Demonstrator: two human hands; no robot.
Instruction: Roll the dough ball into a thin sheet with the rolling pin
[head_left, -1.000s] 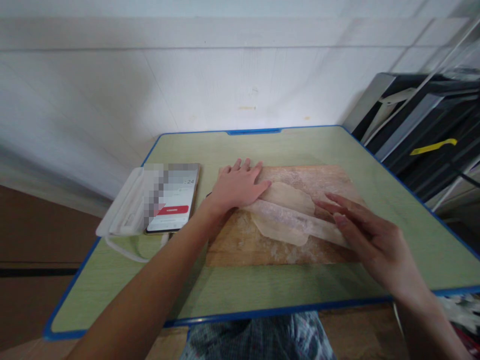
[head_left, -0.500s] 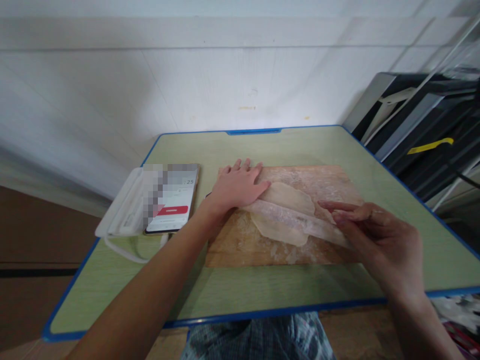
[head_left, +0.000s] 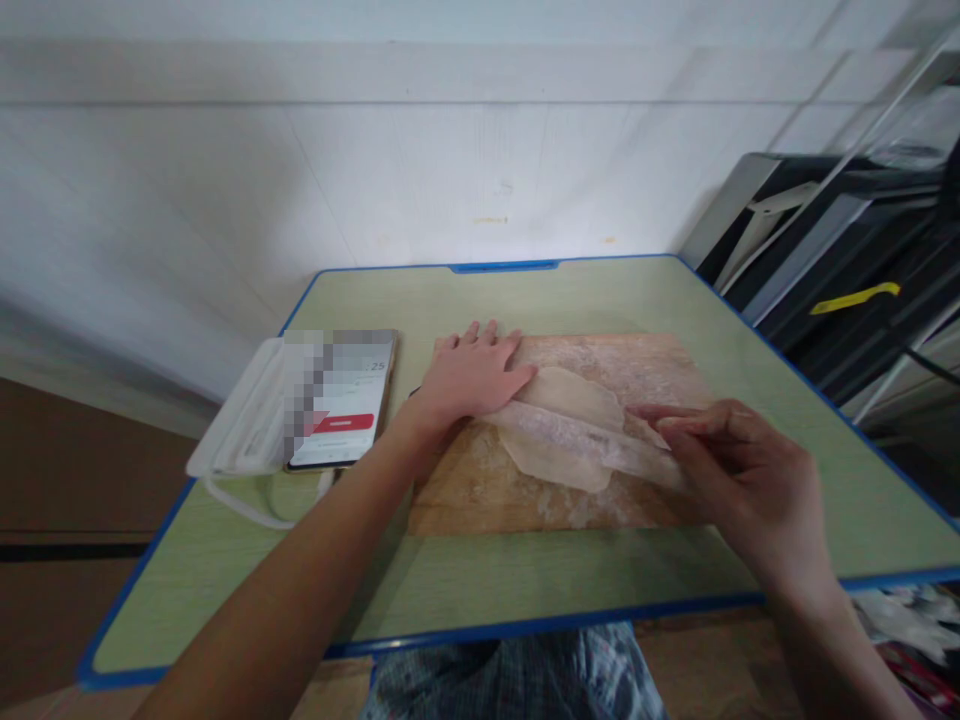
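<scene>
**Spread Wide at Ten O'Clock, Drawn Tight at Four**

Laid out mid-frame on a floured wooden board (head_left: 450,508): a thin, dough-like sheet (head_left: 577,392), crossed on a slant from ten o'clock to four by a pale, flour-dusted bar (head_left: 570,434). Placed over the bar's ten o'clock end: the left hand (head_left: 476,378), palm down, fingers fanned apart. Poised at the four o'clock end: the right hand (head_left: 754,465), thumb and forefinger brought together; impossible to tell whether pinching something slim or only each other.

Chief worry, a skewed bar, if weighted at ten o'clock yet nudged at four. Next, a rucked or torn sheet, if dragged sideways under the bar or stuck to a thinly floured patch; seemingly too thin to forgive much pulling. Possible too, a sliding board, if pushed harder than gripped by the green tabletop (head_left: 480,295).

Over at nine o'clock, a phone (head_left: 349,400) beside a white case (head_left: 240,410), looped by a white cable (head_left: 251,515) near the left forearm: liable to be jolted, if snagged by a careless elbow.
</scene>
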